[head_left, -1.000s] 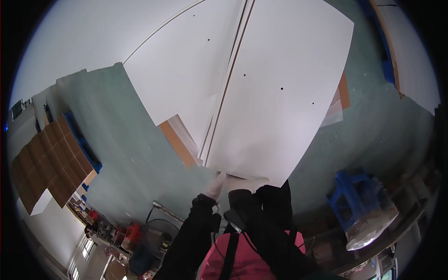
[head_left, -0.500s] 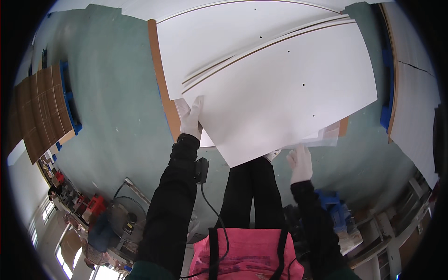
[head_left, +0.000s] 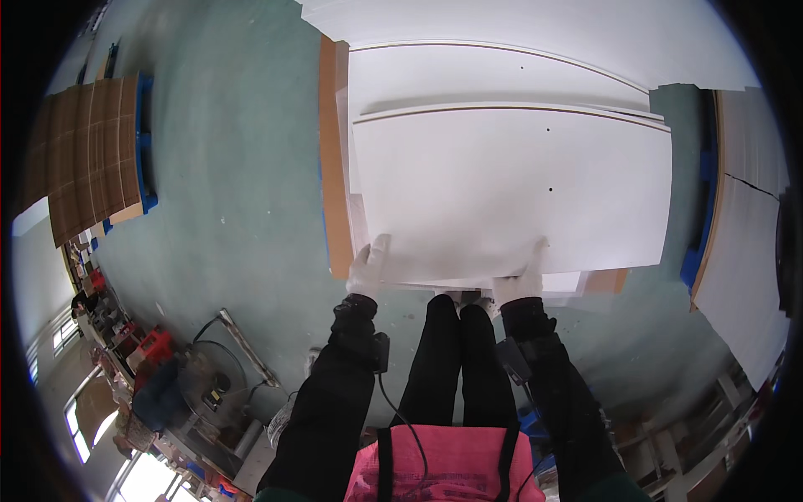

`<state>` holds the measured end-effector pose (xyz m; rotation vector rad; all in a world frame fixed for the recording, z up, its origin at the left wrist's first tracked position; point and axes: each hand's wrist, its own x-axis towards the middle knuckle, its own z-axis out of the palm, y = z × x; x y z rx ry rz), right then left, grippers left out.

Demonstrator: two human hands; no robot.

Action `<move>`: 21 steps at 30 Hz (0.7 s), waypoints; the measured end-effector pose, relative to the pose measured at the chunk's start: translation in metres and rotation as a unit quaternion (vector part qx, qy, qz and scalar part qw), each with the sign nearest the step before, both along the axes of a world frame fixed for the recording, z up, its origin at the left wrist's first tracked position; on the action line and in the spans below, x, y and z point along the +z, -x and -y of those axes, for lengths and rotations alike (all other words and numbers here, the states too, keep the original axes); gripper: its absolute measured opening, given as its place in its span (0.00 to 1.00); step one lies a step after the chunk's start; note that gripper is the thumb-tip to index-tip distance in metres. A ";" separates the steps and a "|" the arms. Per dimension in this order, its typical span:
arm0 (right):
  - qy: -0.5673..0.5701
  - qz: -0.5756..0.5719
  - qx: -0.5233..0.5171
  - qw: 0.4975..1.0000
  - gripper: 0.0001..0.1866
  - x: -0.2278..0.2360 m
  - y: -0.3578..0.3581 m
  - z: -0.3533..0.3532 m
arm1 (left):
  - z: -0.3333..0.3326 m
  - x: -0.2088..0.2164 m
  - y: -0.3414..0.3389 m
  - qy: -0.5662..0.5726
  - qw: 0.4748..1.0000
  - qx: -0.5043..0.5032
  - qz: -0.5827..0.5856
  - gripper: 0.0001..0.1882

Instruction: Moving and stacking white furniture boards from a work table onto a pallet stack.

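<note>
Partly hidden fingers [head_left: 370, 251] under white panel [head_left: 510, 197]

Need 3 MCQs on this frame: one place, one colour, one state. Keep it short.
1. Where do both hands grip the top white panel?
A. its near edge
B. its far edge
C. its two side edges

2. What colour are the gloves?
A. black
B. white
C. orange

3. How does the top white panel lie?
A. standing upright against a wall
B. flat on the stack of panels
C. rolled up on the floor

Answers:
1. A: the left hand and the right hand both hold the edge nearest the person's legs.
2. B: both gloves show white against the black sleeves.
3. B: it lies flat on the stack of panels, whose brown board shows along the left side, above the green floor.
</note>
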<state>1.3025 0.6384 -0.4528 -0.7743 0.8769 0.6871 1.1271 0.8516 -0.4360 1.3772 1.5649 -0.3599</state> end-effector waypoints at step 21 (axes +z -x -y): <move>0.041 -0.053 -0.138 0.988 0.37 0.037 -0.157 0.041 | -0.048 0.010 -0.080 0.222 0.745 0.513 0.364 0.42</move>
